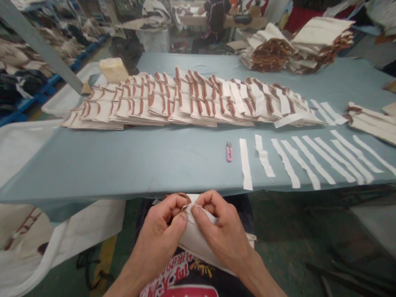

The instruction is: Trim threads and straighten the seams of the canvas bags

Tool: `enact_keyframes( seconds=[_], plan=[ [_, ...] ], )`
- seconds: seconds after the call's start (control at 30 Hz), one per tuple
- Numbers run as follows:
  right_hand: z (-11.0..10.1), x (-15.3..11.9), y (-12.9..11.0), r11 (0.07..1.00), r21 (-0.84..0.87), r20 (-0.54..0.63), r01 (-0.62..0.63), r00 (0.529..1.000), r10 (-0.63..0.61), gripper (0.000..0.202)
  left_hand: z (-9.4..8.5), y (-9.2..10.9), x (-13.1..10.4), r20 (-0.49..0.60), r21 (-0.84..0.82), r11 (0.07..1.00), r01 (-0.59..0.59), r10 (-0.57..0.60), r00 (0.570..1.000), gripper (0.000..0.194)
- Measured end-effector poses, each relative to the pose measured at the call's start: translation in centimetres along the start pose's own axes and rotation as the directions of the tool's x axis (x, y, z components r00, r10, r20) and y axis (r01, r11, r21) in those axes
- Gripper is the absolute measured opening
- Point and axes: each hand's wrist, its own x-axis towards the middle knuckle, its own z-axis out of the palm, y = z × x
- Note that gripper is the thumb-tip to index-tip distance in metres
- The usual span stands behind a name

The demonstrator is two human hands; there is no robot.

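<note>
Fingers (180, 222) of left hand (159, 231) and right hand (225, 227) pinched tight on cream cloth (190, 234) (puckered between them), long white strips (246, 165), slim pink snips (229, 154) on blue-draped table (123, 159)

Hidden, cropped and blurred parts

Worked edge of cream cloth (192, 233): partly covered by left hand (165, 222) and right hand (218, 220); stitching there too small to read. Forearms (261, 270) cut off at near edge. Garment lettering (182, 270): partly under cloth. Rightmost white strip (373, 153) and cloth bundle (373, 124) leave frame at right; white bin (18, 142), at left. Far person (216, 18): blurred, head out of frame.
</note>
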Motion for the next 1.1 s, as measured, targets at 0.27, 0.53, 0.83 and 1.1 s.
enact_keyframes(
  seconds=[0.27,0.53,0.83,1.1],
  plan=[
    [1.0,-0.1,0.2,1.0,0.007,0.002,-0.004,1.0,0.004,0.02,-1.0,-0.3,-0.1,0.059,0.033,0.999,-0.025,0.023,0.998,0.025],
    [2.1,0.1,-0.8,0.993,0.011,0.034,0.119,0.992,-0.12,0.013,-2.8,-1.2,0.2,-0.032,0.038,0.995,-0.09,0.092,0.995,0.019],
    [-0.4,1.9,-2.1,0.88,-0.102,0.075,0.464,0.886,-0.458,0.007,-5.6,-1.4,-0.9,0.0,-0.12,0.977,-0.173,0.175,0.985,0.021],
    [0.0,6.2,-3.1,0.786,0.157,0.398,0.598,0.69,-0.605,0.036,-6.4,-0.3,-1.5,-0.005,-0.103,0.981,-0.164,0.165,0.986,0.019]
  ],
)
